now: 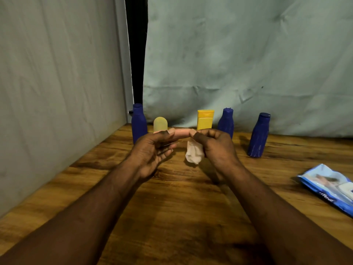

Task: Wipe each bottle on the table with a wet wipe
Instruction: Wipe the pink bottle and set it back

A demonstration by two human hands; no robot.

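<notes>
Centrally, I saw the left hand [152, 148] pinching one end of a pink bottle [181, 133], the right hand [214, 145] curled round a wet wipe [193, 153] at the other; I judged that light pinch might drop it.

We look across a wooden table [175, 197] with warm brown, dark-streaked grain, in dim and even light. Behind it hangs a creased pale blue-green cloth [248, 54], and on the left we find a wrinkled grey-white wall [57, 73]; a narrow black gap [136, 54] runs upright between them.
</notes>
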